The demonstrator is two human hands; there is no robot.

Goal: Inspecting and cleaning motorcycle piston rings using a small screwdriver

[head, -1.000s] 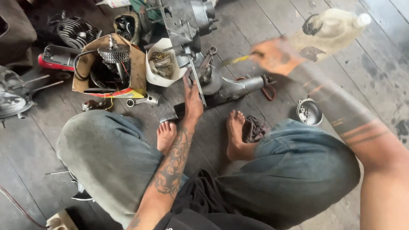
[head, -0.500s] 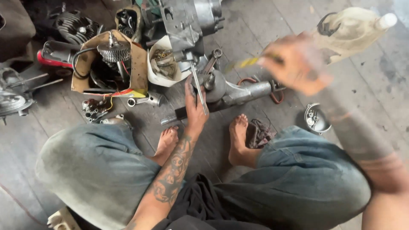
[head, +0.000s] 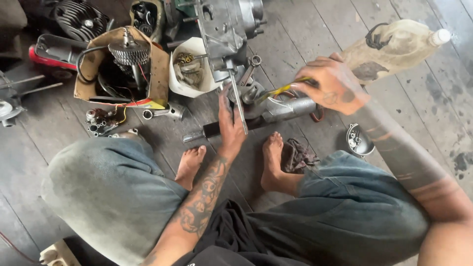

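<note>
Left hand (head: 230, 120) is gripping a metal rod (head: 238, 101); right hand (head: 335, 83) is holding a yellow screwdriver (head: 281, 90) against the engine part (head: 276, 106).

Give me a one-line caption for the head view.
Left hand steadies a metal engine part on the plank floor; right hand brings a yellow-handled tool.

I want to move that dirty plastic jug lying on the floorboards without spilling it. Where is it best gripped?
Probably by the narrow neck just below the white cap, coming from the far right side. The plastic jug lies tilted on the floorboards with its cap pointing up and right, and that end is free, while the right hand crowds its wide lower end.
</note>
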